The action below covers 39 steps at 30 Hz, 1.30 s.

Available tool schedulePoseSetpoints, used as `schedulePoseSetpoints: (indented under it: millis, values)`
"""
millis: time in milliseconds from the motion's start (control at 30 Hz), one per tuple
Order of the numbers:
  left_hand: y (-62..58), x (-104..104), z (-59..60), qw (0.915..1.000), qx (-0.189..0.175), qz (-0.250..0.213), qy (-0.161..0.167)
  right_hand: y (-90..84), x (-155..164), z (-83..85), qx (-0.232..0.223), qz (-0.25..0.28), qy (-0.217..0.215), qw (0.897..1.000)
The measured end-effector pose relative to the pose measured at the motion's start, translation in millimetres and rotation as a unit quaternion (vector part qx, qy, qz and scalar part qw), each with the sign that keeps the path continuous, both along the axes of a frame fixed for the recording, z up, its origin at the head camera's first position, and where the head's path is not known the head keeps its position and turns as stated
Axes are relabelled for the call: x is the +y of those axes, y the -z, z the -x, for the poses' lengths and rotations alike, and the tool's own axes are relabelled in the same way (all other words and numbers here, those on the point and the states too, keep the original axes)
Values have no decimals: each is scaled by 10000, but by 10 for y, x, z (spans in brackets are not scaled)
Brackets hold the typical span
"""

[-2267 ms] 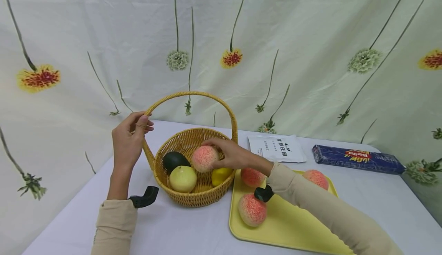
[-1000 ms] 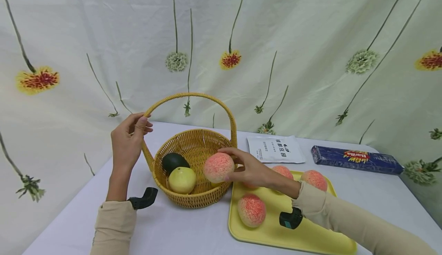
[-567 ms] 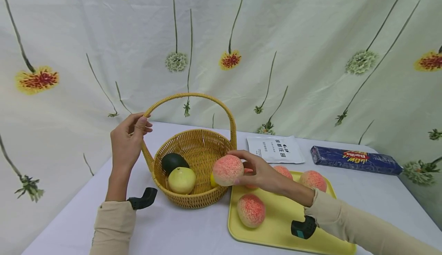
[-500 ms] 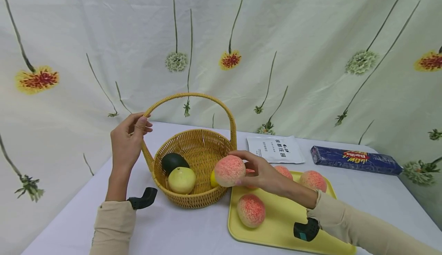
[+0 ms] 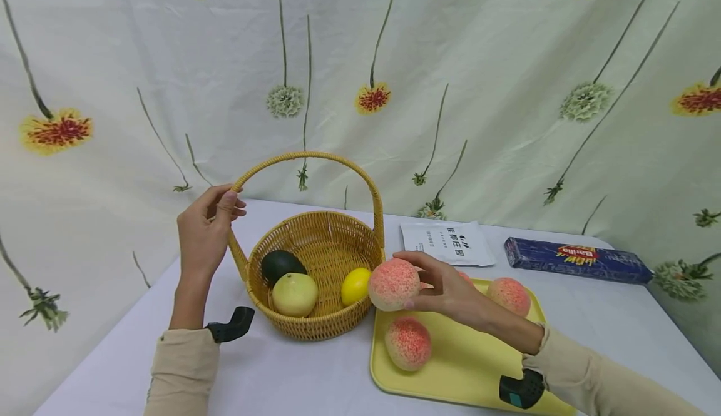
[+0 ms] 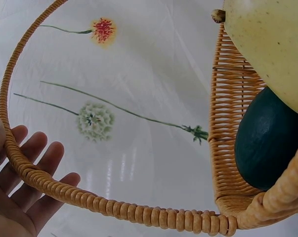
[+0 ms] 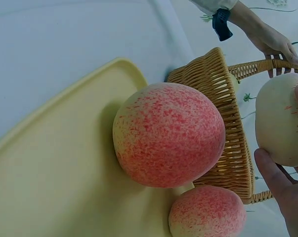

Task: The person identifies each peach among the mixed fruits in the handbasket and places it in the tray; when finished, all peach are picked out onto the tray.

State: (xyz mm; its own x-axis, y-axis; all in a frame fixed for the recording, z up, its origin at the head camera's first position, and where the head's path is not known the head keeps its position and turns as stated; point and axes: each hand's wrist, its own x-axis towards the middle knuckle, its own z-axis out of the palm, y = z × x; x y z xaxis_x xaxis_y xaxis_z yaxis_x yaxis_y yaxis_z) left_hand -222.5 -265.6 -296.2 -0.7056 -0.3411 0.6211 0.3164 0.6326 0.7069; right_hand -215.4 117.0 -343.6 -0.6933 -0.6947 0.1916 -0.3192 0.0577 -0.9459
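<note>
At the left of the white tabletop (image 5: 293, 372), the left hand (image 5: 203, 234) holds the arched handle of the round woven wicker basket (image 5: 315, 325); its fingers (image 6: 42, 155) lie fairly straight behind the handle with the thumb in front, a light pinch rather than a tight grip. Inside the basket lie a dark green avocado-shaped fruit (image 5: 280, 263), a pale yellow-green round fruit (image 5: 294, 294) in front of it, and a small yellow lemon (image 5: 355, 286) toward the right wall.

Just right of the basket's rim, the right hand (image 5: 445, 288) holds a pink-speckled round peach (image 5: 393, 284) in the air, above the left end of the flat yellow plastic tray (image 5: 467, 366). Its fingers are curled round the fruit from the right side, thumb below.

On the tray, a second speckled peach (image 5: 408, 343) rests near the front left, a third peach (image 5: 509, 296) sits toward the back right, and a fourth shows only as a sliver behind the hand.

Behind the tray lies a flat white printed pouch (image 5: 447, 243), and farther right a long dark blue pasta box (image 5: 577, 260).
</note>
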Motion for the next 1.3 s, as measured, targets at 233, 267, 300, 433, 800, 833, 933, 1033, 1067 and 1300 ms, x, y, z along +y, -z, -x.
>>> schedulePoseSetpoints:
  millis: [233,267,300,433,800,833,933,1033,1067,1300]
  values:
    - [1,-2,2,10000,23,-11,-8,48,125,-32,-99,-78,44,9999]
    - [1,-1,4,10000,25,-13,-4,53,144,-39,-117,-49,27,9999]
    - [2,1,7,10000,27,-11,-4,55,165,-46,-115,-49,31,9999]
    - [8,2,8,10000,63,-41,28,41,282,-76,-224,97,-48,9997]
    - [5,-3,5,10000,52,0,19,66,619,-109,-260,242,108,9993]
    - [6,-4,5,10000,53,-1,20,74,636,-117,-261,212,130,9993]
    - [7,-5,7,10000,55,-3,19,98,676,-139,-277,136,209,9993]
    - [7,-6,10,10000,58,-7,21,124,706,-158,-298,147,210,9992]
    - [7,-6,10,10000,58,-7,20,133,714,-162,-314,176,189,9992]
    - [5,-9,6,10000,41,-13,44,207,767,-187,-462,424,6,9980]
